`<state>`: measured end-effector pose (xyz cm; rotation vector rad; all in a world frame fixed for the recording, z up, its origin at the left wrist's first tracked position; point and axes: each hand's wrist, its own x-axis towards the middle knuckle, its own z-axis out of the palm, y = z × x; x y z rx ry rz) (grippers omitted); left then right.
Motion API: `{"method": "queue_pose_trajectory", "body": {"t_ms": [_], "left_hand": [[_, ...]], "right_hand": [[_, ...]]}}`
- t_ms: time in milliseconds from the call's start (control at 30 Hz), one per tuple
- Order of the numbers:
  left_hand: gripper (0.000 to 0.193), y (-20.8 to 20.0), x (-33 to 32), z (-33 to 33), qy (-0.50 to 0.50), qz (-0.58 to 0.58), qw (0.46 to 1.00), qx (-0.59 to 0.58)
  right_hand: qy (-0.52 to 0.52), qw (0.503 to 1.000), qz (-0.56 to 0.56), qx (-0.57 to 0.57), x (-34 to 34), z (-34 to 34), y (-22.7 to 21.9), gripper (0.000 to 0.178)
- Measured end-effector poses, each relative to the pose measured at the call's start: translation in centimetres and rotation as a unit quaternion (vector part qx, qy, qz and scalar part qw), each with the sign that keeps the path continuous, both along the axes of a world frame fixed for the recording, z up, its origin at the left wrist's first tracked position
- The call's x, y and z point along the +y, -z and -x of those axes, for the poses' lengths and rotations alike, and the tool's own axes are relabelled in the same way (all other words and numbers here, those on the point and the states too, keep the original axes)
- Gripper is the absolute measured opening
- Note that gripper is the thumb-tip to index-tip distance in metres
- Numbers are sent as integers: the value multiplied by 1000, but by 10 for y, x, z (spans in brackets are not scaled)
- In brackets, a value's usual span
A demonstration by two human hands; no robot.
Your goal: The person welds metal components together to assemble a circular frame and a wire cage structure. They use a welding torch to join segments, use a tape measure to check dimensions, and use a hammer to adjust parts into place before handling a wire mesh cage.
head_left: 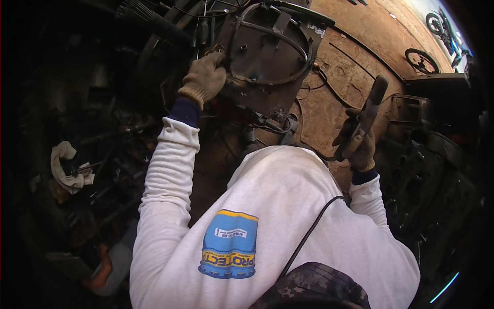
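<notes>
A round metal frame (303,49) made of bent bar, with a crosspiece, lies on a dark metal worktop (278,97). At its left edge is my left hand (205,78), in a worn knit glove, its fingers closed on the frame's bar; the fingertips are partly hidden. Off to the right, my gloved right hand (360,141) grips a dark welding electrode holder (374,95). A thin welding rod (352,61) sticks out of the holder's tip toward the upper left. From the holder's lower end a black cable (325,156) runs toward my body.
Another tool with a cable (265,121) hangs by the worktop's near edge. Hoses lie on the brown floor (329,77). Dark clutter and a white rag (64,167) are at left. Metal parts (427,159) stand at right, a wheel (422,62) farther off. Someone's arm (100,268) shows lower left.
</notes>
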<state>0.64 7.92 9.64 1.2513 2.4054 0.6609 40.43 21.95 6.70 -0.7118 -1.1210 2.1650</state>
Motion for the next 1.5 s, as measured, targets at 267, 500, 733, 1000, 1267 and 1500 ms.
{"method": "queue_pose_trajectory", "body": {"t_ms": [267, 500, 733, 1000, 1267, 1500], "left_hand": [[36, -4, 3, -3, -1, 16, 1000, -4], [36, -2, 1, 0, 4, 10, 1000, -11], [36, -3, 2, 1, 9, 21, 1000, -10], [42, -11, 2, 18, 48, 51, 993, -96], [44, -22, 28, 43, -23, -65, 940, -335], [39, -26, 81, 79, 56, -73, 947, -307]], "right_hand": [[1, 1000, 6, 14, 2, 0, 6, 60], [-10, 998, 24, 53, 3, 2, 9, 61], [-16, 999, 17, 42, 5, 3, 7, 63], [7, 1000, -10, -3, 4, 0, 0, 62], [30, 999, 2, -15, 6, -8, 4, 63], [33, 999, 23, -10, 11, -11, 6, 64]]}}
